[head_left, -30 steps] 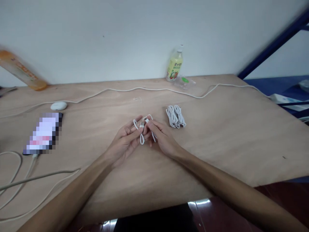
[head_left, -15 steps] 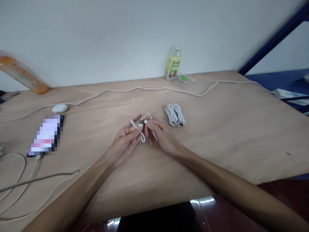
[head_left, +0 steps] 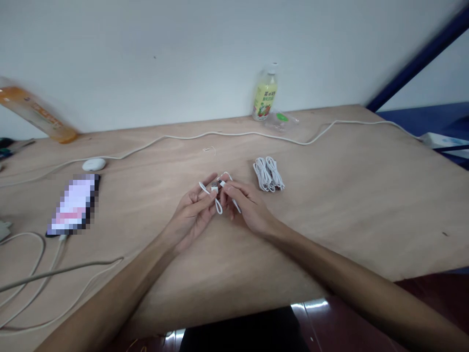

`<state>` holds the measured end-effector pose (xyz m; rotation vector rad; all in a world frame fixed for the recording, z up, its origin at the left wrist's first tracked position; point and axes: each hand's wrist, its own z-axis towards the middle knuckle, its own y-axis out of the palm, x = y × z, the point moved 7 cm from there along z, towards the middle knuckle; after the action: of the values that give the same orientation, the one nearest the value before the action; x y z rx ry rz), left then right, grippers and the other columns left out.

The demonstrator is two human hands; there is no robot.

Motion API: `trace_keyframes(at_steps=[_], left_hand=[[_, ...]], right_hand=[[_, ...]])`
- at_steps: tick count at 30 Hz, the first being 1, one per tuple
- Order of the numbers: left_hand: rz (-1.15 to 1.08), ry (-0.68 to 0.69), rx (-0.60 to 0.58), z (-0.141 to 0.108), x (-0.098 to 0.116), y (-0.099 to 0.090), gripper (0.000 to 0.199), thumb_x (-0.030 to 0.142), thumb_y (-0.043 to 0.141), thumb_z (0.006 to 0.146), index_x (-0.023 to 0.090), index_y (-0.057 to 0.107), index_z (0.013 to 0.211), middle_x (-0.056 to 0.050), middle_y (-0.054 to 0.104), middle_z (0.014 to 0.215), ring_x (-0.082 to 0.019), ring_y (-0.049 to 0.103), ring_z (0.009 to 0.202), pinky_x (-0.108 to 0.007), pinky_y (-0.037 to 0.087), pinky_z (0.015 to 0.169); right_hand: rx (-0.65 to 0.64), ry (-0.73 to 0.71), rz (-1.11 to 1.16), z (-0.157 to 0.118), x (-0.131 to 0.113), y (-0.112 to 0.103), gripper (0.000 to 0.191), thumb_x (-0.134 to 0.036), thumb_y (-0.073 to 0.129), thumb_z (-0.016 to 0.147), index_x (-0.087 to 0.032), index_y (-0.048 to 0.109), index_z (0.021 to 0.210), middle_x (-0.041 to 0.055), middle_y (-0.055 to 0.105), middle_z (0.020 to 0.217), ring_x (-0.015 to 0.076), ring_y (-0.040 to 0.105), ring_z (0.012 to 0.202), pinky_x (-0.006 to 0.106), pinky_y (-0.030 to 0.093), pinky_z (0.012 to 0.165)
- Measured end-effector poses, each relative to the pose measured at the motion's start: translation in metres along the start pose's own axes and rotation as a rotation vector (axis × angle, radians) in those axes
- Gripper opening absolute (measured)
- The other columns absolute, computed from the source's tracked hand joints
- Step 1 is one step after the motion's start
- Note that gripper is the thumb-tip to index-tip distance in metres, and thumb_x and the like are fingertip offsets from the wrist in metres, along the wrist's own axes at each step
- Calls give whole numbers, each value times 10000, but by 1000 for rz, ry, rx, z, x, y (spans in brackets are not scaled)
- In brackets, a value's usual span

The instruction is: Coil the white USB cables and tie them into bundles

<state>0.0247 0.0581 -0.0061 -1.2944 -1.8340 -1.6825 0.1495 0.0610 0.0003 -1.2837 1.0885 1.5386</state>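
Between my hands is a white USB cable (head_left: 219, 206), looped, with its two plug ends close together. My left hand (head_left: 194, 210) pinches the wider plug, which has a metal tip, between thumb and fingers. The smaller plug, white with a dark tip, is held by my right hand (head_left: 249, 203) with thumb and forefinger. Part of the cable runs behind the right fingers and is hidden there. To the right of my hands, bundles of white cable (head_left: 268, 174) lie coiled side by side on the wooden table (head_left: 337, 210).
A phone (head_left: 75, 203) with a cord plugged in and a white case (head_left: 94, 165) lie at left. An orange bottle (head_left: 40, 117) leans by the wall; a yellow-labelled bottle (head_left: 265, 98) stands beside clear plastic packaging (head_left: 282, 120). A long white cord (head_left: 234, 134) crosses the back.
The whole view has shifted slightly, so things sit a little farther right. Both hands keep the same grip on the plugs, with hardly any motion.
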Motion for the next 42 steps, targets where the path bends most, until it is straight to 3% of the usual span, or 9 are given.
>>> trace_keyframes(at_steps=[12, 21, 30, 42], left_hand=[[-19, 3, -15, 0, 0, 0, 360, 78, 813, 943, 157, 777, 1292, -102, 835, 1316, -179, 810, 1012, -298, 651, 970], [-23, -1, -32, 0, -1, 1, 383, 90, 828, 934, 161, 782, 1307, -91, 854, 1228, -182, 804, 1049, -276, 646, 979], [-9, 2, -42, 1, -1, 2, 335, 118, 838, 934, 144, 809, 1267, -113, 833, 1280, -168, 781, 942, -289, 646, 935], [-69, 5, 9, 3, 1, 1, 28, 90, 812, 958, 116, 806, 952, -68, 845, 955, -141, 787, 835, -220, 661, 797]], right_hand=[[-25, -25, -26, 0, -5, 1, 521, -604, 564, 1053, -234, 583, 685, -11, 572, 711, 131, 512, 590, 264, 473, 534], [-17, -24, -53, 0, -5, 1, 521, -603, 562, 1045, -235, 571, 676, -17, 564, 718, 126, 518, 578, 271, 445, 549], [-12, -27, -67, -1, -6, 0, 514, -598, 553, 1048, -236, 572, 683, -11, 562, 734, 134, 508, 604, 280, 451, 554], [-21, -21, -15, -2, -5, 3, 502, -602, 556, 1030, -237, 578, 687, -10, 547, 734, 133, 501, 612, 269, 442, 535]])
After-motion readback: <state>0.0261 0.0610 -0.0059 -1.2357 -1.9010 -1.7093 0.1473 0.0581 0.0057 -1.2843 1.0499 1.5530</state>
